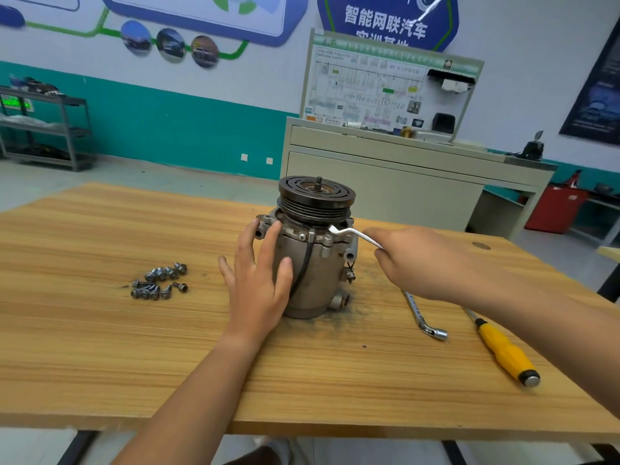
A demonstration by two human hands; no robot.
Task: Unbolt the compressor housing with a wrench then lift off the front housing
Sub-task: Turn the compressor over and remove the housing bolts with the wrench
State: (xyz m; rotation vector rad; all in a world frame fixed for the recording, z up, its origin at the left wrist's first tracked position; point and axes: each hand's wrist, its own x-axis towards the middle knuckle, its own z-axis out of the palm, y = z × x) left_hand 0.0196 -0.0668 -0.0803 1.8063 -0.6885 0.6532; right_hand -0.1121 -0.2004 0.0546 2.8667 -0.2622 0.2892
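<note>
The compressor [315,263] stands upright on the wooden table [100,347], its dark grooved pulley [316,198] on top. My left hand [260,280] lies against the left side of its grey body, fingers spread and reaching up to the flange. My right hand [426,260] grips the handle of a small bent wrench [352,233]. The wrench's head sits on a bolt at the front housing flange, just under the pulley on the right side. A black cable runs down the front of the body.
Several loose bolts [159,281] lie in a heap left of the compressor. An L-shaped socket wrench [424,317] and a yellow-handled screwdriver [506,354] lie to the right, under my right forearm. Dark grime marks the table around the base. A cabinet with a diagram board [385,88] stands behind.
</note>
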